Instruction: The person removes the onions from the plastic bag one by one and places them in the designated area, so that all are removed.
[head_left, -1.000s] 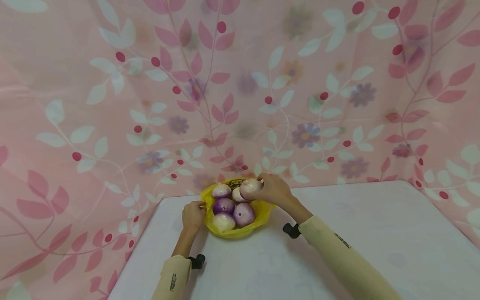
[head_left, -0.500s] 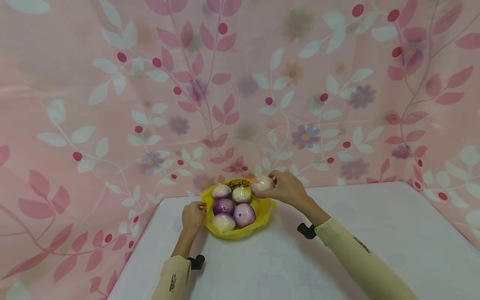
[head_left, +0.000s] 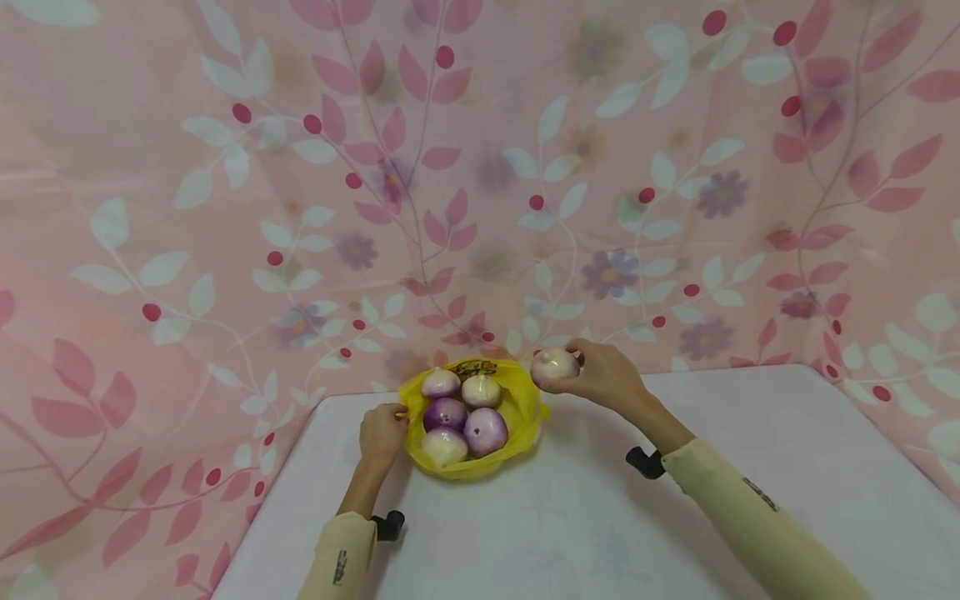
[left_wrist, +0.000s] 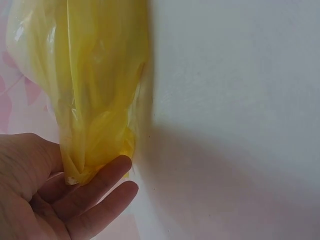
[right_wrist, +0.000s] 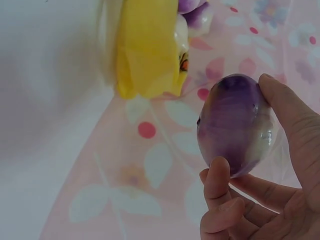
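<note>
My right hand (head_left: 607,375) holds a purple-and-white onion (head_left: 555,368) between thumb and fingers, in the air just right of a yellow plastic bag (head_left: 529,429). In the right wrist view the onion (right_wrist: 235,125) shows its purple side, with the thumb on one edge and fingertips on the other. The bag lies spread wide, and several onions (head_left: 486,431) sit inside it. At the bag's left edge my left hand (head_left: 382,433) pinches the plastic. The left wrist view shows the gathered yellow bag (left_wrist: 100,100) between the thumb side and fingers of that hand.
A white-covered table (head_left: 562,517) carries the bag near its back edge. Behind it hangs a pink floral cloth (head_left: 480,208). A dark wrist-worn device (head_left: 645,462) juts from the right sleeve, another (head_left: 388,525) from the left.
My right hand has moved to the right with the onion, from above the other onions to beyond the bag's right rim. The left hand stays at the bag's edge.
</note>
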